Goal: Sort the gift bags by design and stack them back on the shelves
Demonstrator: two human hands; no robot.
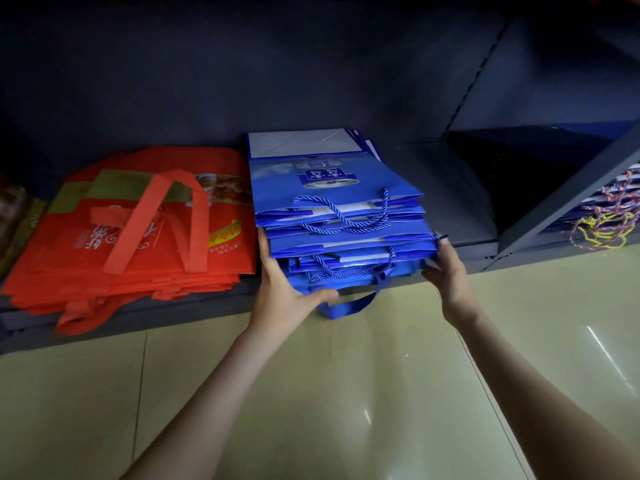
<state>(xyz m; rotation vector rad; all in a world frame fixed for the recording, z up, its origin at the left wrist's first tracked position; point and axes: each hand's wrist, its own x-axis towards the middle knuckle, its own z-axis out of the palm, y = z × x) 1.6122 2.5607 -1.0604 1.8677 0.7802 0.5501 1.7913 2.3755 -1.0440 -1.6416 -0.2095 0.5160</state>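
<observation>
Spanning the view beyond both grips, a dark grey metal shelf [460, 216] runs side to side, its lowest board just above a glossy beige tiled floor [346, 393] that lies under the forearms. Outward of the left grip [287, 289], just beside it, a wide stack of orange-red fabric gift bags [86, 258] lies flat on the board with its strap handles on top. Between the two grips sits the stack of blue paper gift bags [332, 181], flat on the same board, its near edge overhanging the shelf lip. The left grip clasps the stack's near left side, fingers up along the edge and thumb curled round the front underside. The right grip [446, 271] pinches the near right corner, fingertips on top and thumb beneath. Far outward of the right grip, in the next bay, dark bags with multicoloured cord handles [609, 202] are piled. A twisted blue rope handle [346, 216] lies across the top blue bag, and a blue ribbon loop [349, 308] hangs below the stack between the grips.
</observation>
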